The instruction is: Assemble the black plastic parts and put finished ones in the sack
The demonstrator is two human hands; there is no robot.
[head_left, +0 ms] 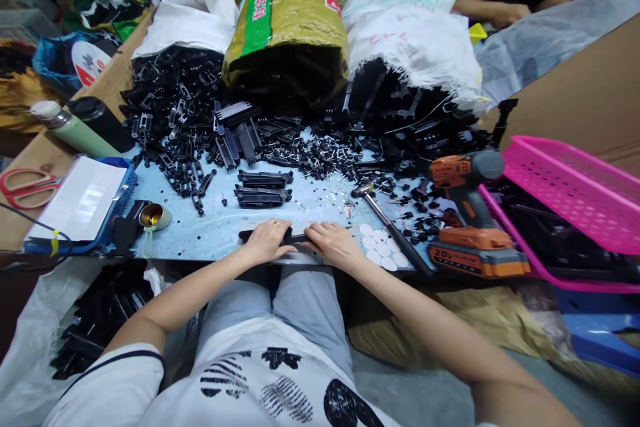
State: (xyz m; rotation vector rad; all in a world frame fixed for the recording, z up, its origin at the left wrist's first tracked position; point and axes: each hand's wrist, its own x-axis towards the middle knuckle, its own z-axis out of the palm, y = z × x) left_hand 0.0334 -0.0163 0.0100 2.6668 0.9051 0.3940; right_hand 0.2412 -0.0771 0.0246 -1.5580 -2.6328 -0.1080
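A long flat black plastic part (297, 239) lies at the near edge of the pale blue table (220, 227). My left hand (267, 240) rests on its left half with fingers curled over it, a ring on one finger. Over its right end, my right hand (333, 243) presses down with bent fingers. Both hands grip the same part. Two finished black assemblies (263, 188) lie just beyond my hands.
Heaps of black plastic parts (175, 113) spill from white and yellow sacks (290, 7) at the back. An orange cordless drill (470, 213), a hammer (390, 227), a pink basket (575, 187), white discs (383, 250), a bottle (75, 133), scissors (25, 188). Another person's arm (495, 10) far right.
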